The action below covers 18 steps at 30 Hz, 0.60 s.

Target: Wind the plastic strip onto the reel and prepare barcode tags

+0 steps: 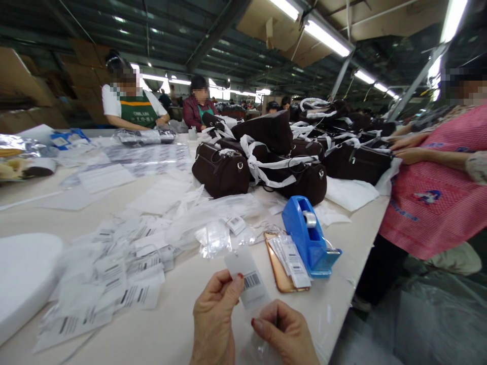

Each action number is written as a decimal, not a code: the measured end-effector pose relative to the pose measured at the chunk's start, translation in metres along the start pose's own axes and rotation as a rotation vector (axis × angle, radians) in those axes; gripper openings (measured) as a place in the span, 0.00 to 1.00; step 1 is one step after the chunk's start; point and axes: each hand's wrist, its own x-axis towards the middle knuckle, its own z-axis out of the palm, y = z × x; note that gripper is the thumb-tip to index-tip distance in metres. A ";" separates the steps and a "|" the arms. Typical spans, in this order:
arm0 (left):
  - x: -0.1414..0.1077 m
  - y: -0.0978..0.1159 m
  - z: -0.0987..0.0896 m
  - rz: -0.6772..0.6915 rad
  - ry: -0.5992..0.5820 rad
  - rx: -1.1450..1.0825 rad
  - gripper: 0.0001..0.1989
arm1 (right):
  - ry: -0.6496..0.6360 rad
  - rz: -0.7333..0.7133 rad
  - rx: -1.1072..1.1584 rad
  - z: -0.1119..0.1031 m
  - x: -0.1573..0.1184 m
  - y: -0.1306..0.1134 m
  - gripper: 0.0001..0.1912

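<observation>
My left hand (pixel 216 312) pinches a white hang tag (pixel 249 286) with a printed barcode between thumb and fingers. Just to its right, my right hand (pixel 289 332) is closed in a pinch on a clear plastic piece (pixel 262 338) at the tag's lower end. Whether that plastic is a small bag around the tag or a loose piece, I cannot make out. Beyond my hands, a small stack of barcode tags (pixel 294 261) lies on a gold-edged phone (pixel 274 263). A blue tape dispenser (pixel 306 235) stands beside it.
Many barcode tags (pixel 110 274) are piled on the left of the table (pixel 152 334). Dark brown bags (pixel 220 172) with white wrapped straps are heaped at the back. A white roll (pixel 26 274) lies far left. Co-workers stand opposite and at the right edge, one in a pink apron (pixel 437 192).
</observation>
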 end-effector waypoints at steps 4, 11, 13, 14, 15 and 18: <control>0.001 -0.002 -0.003 0.003 0.035 0.021 0.09 | -0.012 0.000 -0.009 0.000 0.000 0.002 0.21; 0.003 -0.004 -0.006 -0.003 0.010 0.069 0.07 | 0.003 -0.050 -0.082 0.001 0.001 0.003 0.21; 0.003 -0.004 -0.006 -0.018 -0.006 0.071 0.06 | 0.001 -0.049 -0.108 0.000 0.001 0.005 0.20; 0.003 -0.005 -0.007 -0.024 -0.014 0.072 0.06 | -0.002 -0.046 -0.114 0.000 0.002 0.006 0.20; 0.003 -0.005 -0.007 -0.030 -0.020 0.073 0.06 | -0.007 -0.043 -0.115 -0.001 0.002 0.007 0.21; 0.003 -0.007 -0.008 -0.051 -0.035 0.074 0.07 | -0.029 -0.045 -0.100 -0.001 0.004 0.011 0.20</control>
